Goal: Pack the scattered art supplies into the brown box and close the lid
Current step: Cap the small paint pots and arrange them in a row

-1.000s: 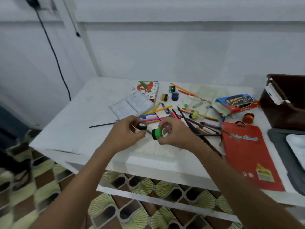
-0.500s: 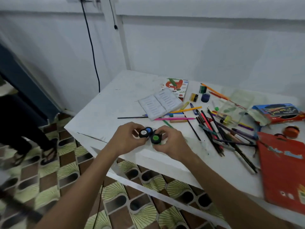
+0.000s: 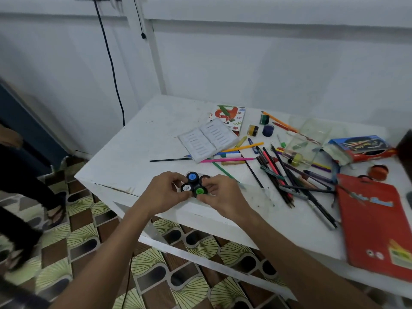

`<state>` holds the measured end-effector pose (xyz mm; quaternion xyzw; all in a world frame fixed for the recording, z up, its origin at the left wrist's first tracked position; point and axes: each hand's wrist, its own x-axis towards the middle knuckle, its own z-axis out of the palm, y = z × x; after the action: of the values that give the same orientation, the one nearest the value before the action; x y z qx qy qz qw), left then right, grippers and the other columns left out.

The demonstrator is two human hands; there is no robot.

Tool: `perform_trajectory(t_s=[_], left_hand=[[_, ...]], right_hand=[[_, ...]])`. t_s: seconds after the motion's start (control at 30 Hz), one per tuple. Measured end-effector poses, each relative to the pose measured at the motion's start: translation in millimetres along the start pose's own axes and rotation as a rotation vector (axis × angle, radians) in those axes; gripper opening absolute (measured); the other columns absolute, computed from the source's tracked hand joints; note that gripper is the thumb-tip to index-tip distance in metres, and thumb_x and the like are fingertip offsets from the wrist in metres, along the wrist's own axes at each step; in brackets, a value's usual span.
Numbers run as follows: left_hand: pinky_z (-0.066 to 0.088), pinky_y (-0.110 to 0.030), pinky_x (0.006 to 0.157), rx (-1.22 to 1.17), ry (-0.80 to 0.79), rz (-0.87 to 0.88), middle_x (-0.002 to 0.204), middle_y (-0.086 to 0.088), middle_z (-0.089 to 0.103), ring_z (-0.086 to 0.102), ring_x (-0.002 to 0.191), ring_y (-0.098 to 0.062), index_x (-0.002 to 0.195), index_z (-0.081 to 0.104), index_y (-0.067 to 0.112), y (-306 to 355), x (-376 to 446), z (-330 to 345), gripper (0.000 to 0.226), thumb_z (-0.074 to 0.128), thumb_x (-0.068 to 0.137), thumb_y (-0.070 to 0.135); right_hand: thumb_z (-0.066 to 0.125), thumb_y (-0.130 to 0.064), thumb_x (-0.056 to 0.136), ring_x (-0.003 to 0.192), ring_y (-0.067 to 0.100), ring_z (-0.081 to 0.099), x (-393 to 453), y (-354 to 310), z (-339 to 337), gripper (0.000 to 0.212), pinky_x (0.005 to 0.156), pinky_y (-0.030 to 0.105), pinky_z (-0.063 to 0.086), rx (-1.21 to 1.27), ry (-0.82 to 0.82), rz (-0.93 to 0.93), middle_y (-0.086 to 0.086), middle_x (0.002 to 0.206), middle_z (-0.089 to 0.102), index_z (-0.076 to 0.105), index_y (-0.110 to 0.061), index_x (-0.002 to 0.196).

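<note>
Black-lidded paint pots (image 3: 195, 185) with coloured dots on their caps, blue, white, green and one reddish, sit bunched together between the two hands at the near edge of the white table (image 3: 133, 152). The left hand (image 3: 163, 192) curls round the cluster from its side with the fingers closed against the white-dotted pot, and the right hand (image 3: 223, 196) presses in from the other side with its fingertips on the green-dotted one. Both hands are narrow, cupped on the pots; whether the pots rest on the tabletop or are already lifted clear I cannot tell.

By my judgement the step in hand is gathering the small pots into one handful so they can go into the box together. The brown box (image 3: 406, 150) shows only as a dark sliver at the far right edge of the frame, well apart from the hands, and its lid cannot be made out.

Most of the task is left: the heap of coloured pencils and pens (image 3: 283, 175), the red folder (image 3: 374, 226), the open booklet (image 3: 208, 139), the pencil packet (image 3: 361, 148) and more pots (image 3: 253, 130) lie spread across the table.

The next move calls for a firm squeeze from both sides so no pot slips out, then a carry to the right over the pencils to the box
</note>
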<state>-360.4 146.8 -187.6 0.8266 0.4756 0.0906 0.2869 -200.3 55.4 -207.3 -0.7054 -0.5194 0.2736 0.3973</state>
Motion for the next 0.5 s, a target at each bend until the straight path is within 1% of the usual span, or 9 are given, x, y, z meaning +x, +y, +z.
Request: perform_trajectory(t_s=[0.13,0.27,0.33,0.43,0.5], left_hand=[[0.037,-0.015,0.06,-0.028,-0.011,-0.028,0.094,0.008,0.06,0.058,0.076,-0.006,0.107,0.064,0.029,-2,-1,2,0.035,0.076,0.075,0.036],[0.037,-0.017,0.06,0.015,0.012,-0.021,0.095,0.008,0.058,0.055,0.076,-0.005,0.105,0.063,0.032,8,2,-1,0.03,0.072,0.078,0.041],[0.036,-0.016,0.06,0.007,0.038,0.003,0.094,0.008,0.058,0.055,0.076,-0.006,0.103,0.064,0.032,22,8,-4,0.027,0.071,0.079,0.04],[0.039,-0.019,0.061,-0.029,0.038,0.058,0.097,0.006,0.059,0.057,0.075,-0.008,0.104,0.065,0.028,53,27,-4,0.027,0.071,0.079,0.036],[0.039,-0.021,0.067,-0.021,0.04,0.119,0.1,0.005,0.06,0.055,0.078,-0.01,0.105,0.067,0.025,76,46,-3,0.026,0.071,0.08,0.032]], right_hand=[[0.078,-0.017,0.075,0.071,0.001,0.055,1,0,0,0.043,0.063,0.0,0.041,-0.04,-0.031,-0.013,0.005,0.103,0.064,0.066,-0.004,0.114],[0.075,-0.024,0.079,0.083,0.006,0.053,-1,5,-8,0.044,0.064,0.003,0.036,-0.07,-0.037,-0.03,0.003,0.105,0.06,0.065,-0.008,0.119],[0.074,-0.025,0.08,0.081,0.006,0.053,1,8,-23,0.041,0.062,0.0,0.036,-0.084,-0.003,-0.042,0.004,0.105,0.062,0.065,-0.008,0.117],[0.075,-0.021,0.079,0.076,0.006,0.054,12,13,-59,0.035,0.063,-0.002,0.037,-0.107,0.083,-0.068,0.007,0.101,0.066,0.068,-0.005,0.109],[0.075,-0.019,0.078,0.072,0.003,0.054,25,18,-88,0.032,0.063,0.0,0.04,-0.117,0.141,-0.061,0.007,0.097,0.067,0.069,-0.004,0.106]])
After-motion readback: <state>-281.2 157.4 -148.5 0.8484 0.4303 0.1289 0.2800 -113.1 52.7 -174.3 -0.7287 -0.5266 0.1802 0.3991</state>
